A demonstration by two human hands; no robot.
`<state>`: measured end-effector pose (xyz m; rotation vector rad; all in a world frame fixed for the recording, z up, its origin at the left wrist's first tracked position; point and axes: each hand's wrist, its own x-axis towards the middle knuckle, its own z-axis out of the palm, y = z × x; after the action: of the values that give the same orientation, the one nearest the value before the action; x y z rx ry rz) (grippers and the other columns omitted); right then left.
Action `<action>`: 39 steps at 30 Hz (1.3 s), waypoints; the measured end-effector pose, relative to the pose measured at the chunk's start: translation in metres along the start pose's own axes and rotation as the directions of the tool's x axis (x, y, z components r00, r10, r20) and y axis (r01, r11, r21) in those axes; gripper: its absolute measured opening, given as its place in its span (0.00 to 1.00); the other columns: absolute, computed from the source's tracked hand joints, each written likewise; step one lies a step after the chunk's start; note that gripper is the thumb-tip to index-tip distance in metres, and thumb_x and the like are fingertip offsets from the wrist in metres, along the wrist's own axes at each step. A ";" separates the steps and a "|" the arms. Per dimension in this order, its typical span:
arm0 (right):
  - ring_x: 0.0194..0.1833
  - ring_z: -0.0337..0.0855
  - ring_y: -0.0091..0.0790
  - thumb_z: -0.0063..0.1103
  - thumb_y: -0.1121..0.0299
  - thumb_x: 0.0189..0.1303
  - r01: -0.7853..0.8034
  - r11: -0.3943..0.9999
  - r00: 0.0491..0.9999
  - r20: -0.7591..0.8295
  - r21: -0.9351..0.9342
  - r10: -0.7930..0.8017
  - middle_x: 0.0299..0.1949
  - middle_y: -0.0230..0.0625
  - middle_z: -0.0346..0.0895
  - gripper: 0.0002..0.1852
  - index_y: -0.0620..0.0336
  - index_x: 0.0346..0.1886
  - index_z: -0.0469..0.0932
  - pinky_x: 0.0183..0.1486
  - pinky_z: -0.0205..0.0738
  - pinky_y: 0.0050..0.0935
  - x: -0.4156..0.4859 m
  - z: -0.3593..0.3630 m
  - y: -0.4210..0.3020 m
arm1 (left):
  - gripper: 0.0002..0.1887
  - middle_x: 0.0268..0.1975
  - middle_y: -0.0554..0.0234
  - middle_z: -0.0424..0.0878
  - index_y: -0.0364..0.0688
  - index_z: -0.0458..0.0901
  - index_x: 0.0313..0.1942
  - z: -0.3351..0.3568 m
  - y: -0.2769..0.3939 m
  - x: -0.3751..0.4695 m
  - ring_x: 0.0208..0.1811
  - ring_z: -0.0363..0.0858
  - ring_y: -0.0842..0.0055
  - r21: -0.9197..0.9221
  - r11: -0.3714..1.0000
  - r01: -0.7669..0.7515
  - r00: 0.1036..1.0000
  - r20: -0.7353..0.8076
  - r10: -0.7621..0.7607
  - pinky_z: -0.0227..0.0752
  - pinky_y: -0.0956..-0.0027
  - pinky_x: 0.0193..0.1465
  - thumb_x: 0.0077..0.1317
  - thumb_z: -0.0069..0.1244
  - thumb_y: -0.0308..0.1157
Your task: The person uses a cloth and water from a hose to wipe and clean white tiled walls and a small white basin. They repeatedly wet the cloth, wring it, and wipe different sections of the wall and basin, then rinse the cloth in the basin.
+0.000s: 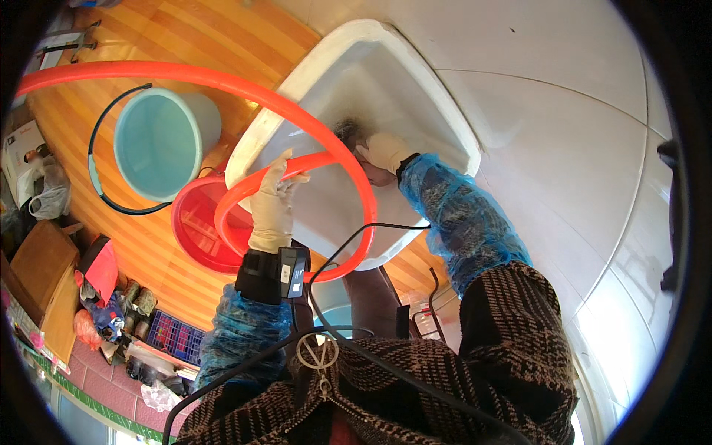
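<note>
A red-orange hose [250, 86] loops over a white sink basin [253, 147]. My left hand [275, 200], in a pale glove, is at the basin's left rim with its thumb and fingers around the hose. My gloved right hand [386, 151] is down inside the basin, beside a dark, bristly or wiry thing [349, 130] near the drain area. What that thing is cannot be told, and my right fingertips are partly hidden. A pinkish thing [379, 175], perhaps a cloth, shows under my right hand. Blue plastic sleeves cover both forearms.
A pale blue bucket [158, 144] and a red bucket [186, 222] stand on the wood-patterned floor, left of the basin. A tiled wall [562, 139] runs along the right. Farther left are a wooden stool [47, 267], bags and a blue plastic crate [175, 336]. A black cable crosses before me.
</note>
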<state>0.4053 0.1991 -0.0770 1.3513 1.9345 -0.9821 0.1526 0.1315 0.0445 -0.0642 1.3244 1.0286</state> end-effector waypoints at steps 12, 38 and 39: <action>0.50 0.82 0.53 0.54 0.60 0.62 0.042 0.997 0.997 0.061 -0.065 -0.038 0.47 0.50 0.83 0.16 0.59 0.46 0.83 0.52 0.76 0.46 0.014 0.035 0.002 | 0.18 0.35 0.60 0.87 0.33 0.80 0.54 0.002 -0.001 0.000 0.39 0.85 0.72 0.008 1.000 0.023 0.999 -0.042 -0.022 0.76 0.65 0.54 0.70 0.51 0.36; 0.48 0.82 0.56 0.55 0.54 0.65 0.017 0.980 0.972 -0.233 0.197 0.030 0.42 0.52 0.83 0.20 0.65 0.41 0.82 0.51 0.74 0.51 0.037 0.040 -0.003 | 0.20 0.53 0.65 0.83 0.37 0.78 0.57 0.000 -0.007 0.005 0.44 0.85 0.71 -0.058 0.998 -0.022 0.998 -0.060 0.019 0.73 0.62 0.62 0.69 0.54 0.37; 0.47 0.82 0.57 0.56 0.54 0.64 -0.014 0.979 0.955 -0.287 0.204 0.073 0.41 0.53 0.83 0.19 0.65 0.41 0.81 0.50 0.74 0.51 0.042 0.045 -0.007 | 0.20 0.53 0.65 0.83 0.37 0.78 0.57 -0.001 -0.007 0.005 0.44 0.85 0.71 -0.049 0.998 -0.037 0.998 -0.057 0.034 0.73 0.62 0.62 0.69 0.54 0.37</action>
<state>0.3875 0.1824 -0.1338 1.7316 2.0504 -1.0235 0.1563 0.1293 0.0367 -0.1084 1.3543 1.0972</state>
